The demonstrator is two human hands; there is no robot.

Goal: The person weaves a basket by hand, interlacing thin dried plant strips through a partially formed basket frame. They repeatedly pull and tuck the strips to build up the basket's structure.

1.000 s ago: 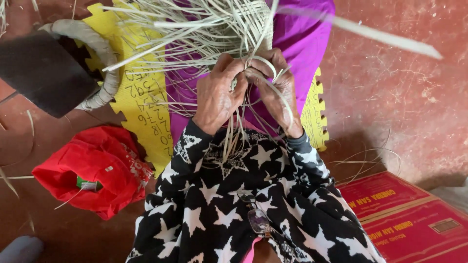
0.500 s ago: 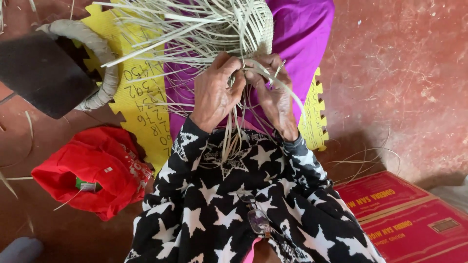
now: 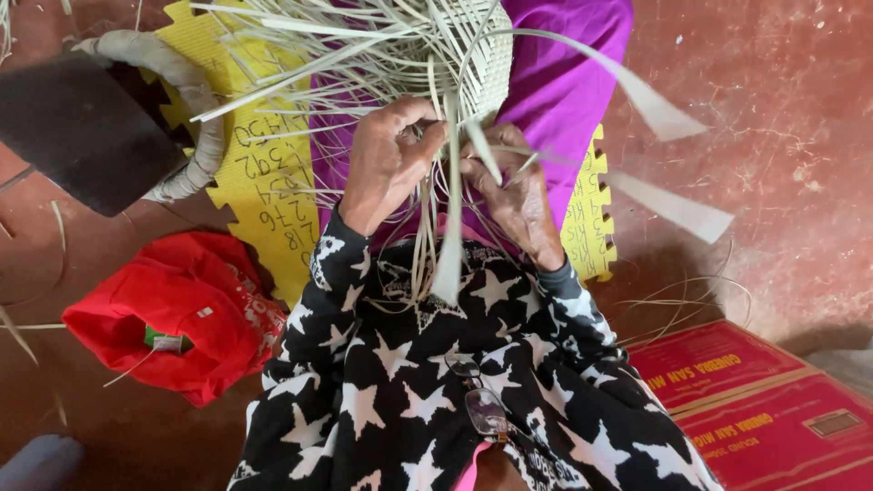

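Head view, looking down at a lap. Half-woven basket (image 3: 455,55) of pale flat strips at 12 o'clock, woven part toward the right, loose strip ends fanning out to 9–10 o'clock and down toward the lap. Left hand (image 3: 386,164) just below the basket, fingers curled narrow, pinching a bundle of strips (image 3: 427,245) that hangs down toward 6 o'clock. Right hand (image 3: 514,195) just beside it at about 1 o'clock of the lap, fingers bent, gripping strips at the basket's lower edge; exact strip under the fingers cannot be told. Hands near each other, nearly touching through the strips. Two wide strips (image 3: 673,205) blurred, swinging out toward 3 o'clock.

Both sleeves (image 3: 436,364) black with white stars. Purple cloth (image 3: 564,64) under the basket, over the legs. Yellow foam puzzle mat (image 3: 264,173) with handwriting beneath, on the red floor (image 3: 773,109). Dark slab with grey wrapped handle (image 3: 82,136) at 10 o'clock. Red garment (image 3: 173,314) crumpled at 8 o'clock. Red cardboard box (image 3: 755,409) at 4 o'clock. Eyeglasses (image 3: 482,400) hanging at the chest, 6 o'clock.
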